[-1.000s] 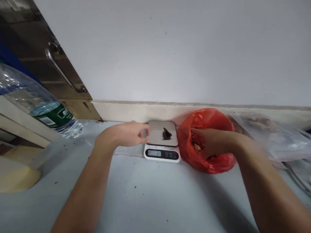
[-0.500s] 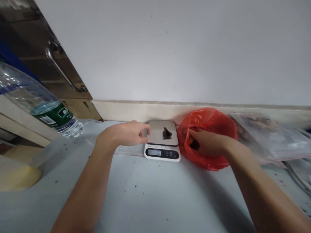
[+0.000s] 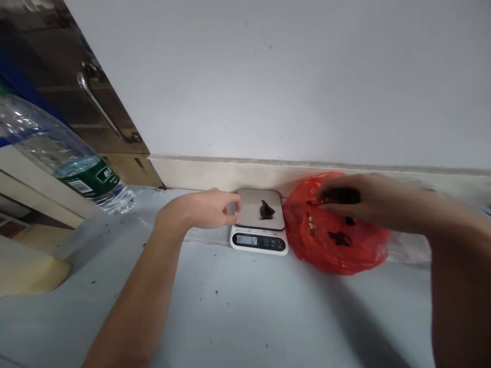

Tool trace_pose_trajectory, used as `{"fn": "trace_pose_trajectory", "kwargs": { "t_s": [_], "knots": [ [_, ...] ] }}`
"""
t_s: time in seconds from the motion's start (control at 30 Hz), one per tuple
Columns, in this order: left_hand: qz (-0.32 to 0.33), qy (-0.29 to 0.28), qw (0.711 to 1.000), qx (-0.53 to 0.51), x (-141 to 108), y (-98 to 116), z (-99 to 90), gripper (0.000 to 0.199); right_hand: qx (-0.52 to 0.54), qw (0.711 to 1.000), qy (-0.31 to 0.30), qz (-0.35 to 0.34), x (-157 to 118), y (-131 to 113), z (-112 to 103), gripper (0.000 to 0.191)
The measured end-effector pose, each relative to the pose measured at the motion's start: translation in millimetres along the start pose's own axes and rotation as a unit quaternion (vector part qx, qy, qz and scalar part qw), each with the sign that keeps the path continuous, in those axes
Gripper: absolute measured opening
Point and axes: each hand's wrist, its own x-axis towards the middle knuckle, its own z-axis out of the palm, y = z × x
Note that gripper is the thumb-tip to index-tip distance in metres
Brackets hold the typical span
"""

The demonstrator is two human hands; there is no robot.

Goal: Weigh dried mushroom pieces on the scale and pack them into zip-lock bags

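A small kitchen scale (image 3: 259,243) with a metal plate stands against the wall, its display showing what looks like 32. One dark, shrivelled dried piece (image 3: 266,210) lies on the plate. At the plate's left edge is my left hand (image 3: 209,208), thumb and forefinger apart with nothing between them. A red plastic bag (image 3: 303,237) sits open just right of the scale, with several dark and brown pieces inside. Over the bag's mouth, my right hand (image 3: 370,202), blurred by motion, grips a dark dried piece (image 3: 343,195).
A water bottle with a green label (image 3: 90,179) stands at the left, near a pale yellow container (image 3: 38,276). Clear plastic bags (image 3: 408,248) lie behind my right arm. The white wall (image 3: 268,102) closes off the back. Dark crumbs dot the grey tabletop (image 3: 245,312).
My right hand has come up out of the red bag with a dark piece, and the bag has sagged wider. The scale's reading went from about 33 to 32. My left hand stays by the plate.
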Motion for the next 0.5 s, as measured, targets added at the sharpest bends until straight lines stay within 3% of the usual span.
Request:
{"fn": "trace_pose_trajectory", "kwargs": {
  "t_s": [0.03, 0.17, 0.33, 0.5],
  "knots": [
    [0.005, 0.001, 1.000, -0.001, 0.8, -0.6, 0.4, 0.036, 0.005, 1.000, -0.012, -0.003, -0.7, -4.6, -2.7, 0.015],
    [0.006, 0.002, 1.000, 0.006, 2.8, -1.1, 1.4, 0.040, 0.064, 0.996, 0.059, -0.032, 0.4, -31.1, 4.1, 0.008],
    [0.011, -0.001, 1.000, 0.010, 2.5, 0.1, 1.9, 0.040, 0.098, 0.993, 0.019, -0.068, 15.2, -57.2, 42.2, 0.011],
    [0.019, -0.002, 1.000, 0.007, 2.3, -2.1, 2.7, 0.037, 0.083, 0.994, -0.019, -0.062, 28.5, -60.9, 67.1, 0.019]
  ]
}}
